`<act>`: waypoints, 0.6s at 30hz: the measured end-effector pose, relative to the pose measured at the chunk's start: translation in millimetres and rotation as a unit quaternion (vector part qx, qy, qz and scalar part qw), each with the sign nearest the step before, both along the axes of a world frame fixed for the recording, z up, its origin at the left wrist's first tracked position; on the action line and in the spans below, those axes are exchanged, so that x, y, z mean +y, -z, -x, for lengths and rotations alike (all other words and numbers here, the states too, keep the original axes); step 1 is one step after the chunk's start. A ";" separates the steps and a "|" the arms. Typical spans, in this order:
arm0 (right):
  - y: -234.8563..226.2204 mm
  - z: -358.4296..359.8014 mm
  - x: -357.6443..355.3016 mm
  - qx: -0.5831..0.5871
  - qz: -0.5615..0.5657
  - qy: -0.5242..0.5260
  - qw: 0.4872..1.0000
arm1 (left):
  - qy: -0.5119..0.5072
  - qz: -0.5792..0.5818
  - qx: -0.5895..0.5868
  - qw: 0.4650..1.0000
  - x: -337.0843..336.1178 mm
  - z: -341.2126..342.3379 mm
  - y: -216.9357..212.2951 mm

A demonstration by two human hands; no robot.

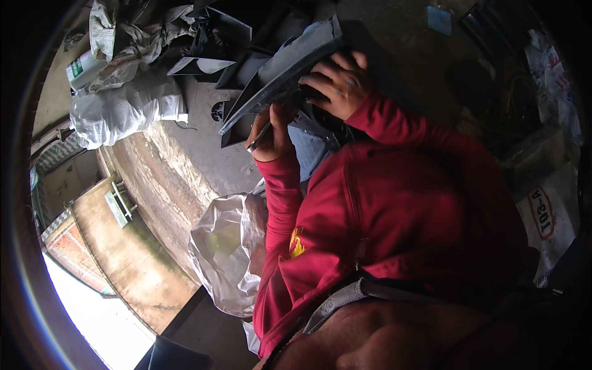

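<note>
A long dark grey curved panel (290,65) lies tilted across my lap, its upper end toward the top of the view. My right hand (340,81) presses on the panel's near edge with fingers spread and curled over it. Just below the panel's lower side, my left hand (271,137) is closed around a thin metal tool (259,137); its tip points down-left. Both arms wear red sleeves (394,203). Blue trousers (308,151) show under the panel.
More dark panels (213,61) are heaped at the top beside crumpled white sacks (126,108) and a white-and-green bottle (83,68). A white plastic bag (228,253) lies by my left side on the concrete floor (185,160). A printed sack (549,216) sits at the right.
</note>
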State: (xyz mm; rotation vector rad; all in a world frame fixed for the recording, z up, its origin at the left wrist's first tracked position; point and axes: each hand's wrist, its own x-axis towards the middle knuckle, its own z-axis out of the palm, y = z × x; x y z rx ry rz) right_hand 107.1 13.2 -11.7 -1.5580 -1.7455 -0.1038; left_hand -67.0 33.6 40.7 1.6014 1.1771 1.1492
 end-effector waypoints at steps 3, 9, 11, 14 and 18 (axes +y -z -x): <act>-1.3 0.0 -1.8 0.010 0.010 -0.014 1.000 | 0.003 -0.133 0.220 0.966 5.2 -3.5 -1.0; -4.8 -1.2 -2.5 -0.004 0.028 -0.009 1.000 | 0.049 -0.164 0.310 0.935 12.1 -13.1 -22.1; -3.9 -0.9 -1.9 0.000 0.026 -0.012 1.000 | 0.054 -0.060 0.191 0.978 24.2 6.0 2.4; -2.6 -1.1 -1.8 0.001 0.027 -0.017 0.999 | 0.046 0.072 -0.014 0.996 15.3 6.4 -3.0; 0.7 1.6 0.6 0.008 0.011 -0.007 1.000 | 0.033 0.046 -0.011 0.998 6.6 2.6 -2.8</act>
